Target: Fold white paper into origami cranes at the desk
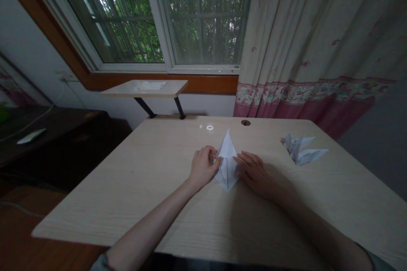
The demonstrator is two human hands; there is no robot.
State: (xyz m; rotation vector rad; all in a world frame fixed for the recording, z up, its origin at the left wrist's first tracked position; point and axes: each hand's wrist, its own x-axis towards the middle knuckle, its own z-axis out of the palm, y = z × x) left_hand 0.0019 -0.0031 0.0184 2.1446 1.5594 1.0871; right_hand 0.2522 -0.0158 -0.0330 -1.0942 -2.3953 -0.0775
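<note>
A white sheet of paper folded into a long diamond [227,165] lies on the pale wooden desk in front of me, one point facing away and a crease or slit down the middle of its near half. My left hand [203,166] is at its left edge, thumb on the paper and the other fingers curled in, pinching the edge. At the right edge, my right hand [254,174] rests with fingers stretched out and slightly apart, their tips touching the paper. Over to the right stands a folded paper crane [302,149] with its pointed parts facing right.
The wooden desk [152,203] carries a small raised shelf [124,89] at the back left, with white paper [152,85] on it. A round cable hole [246,123] sits near the back edge. Behind are a window and a patterned curtain [286,51]. A dark table [63,127] stands left.
</note>
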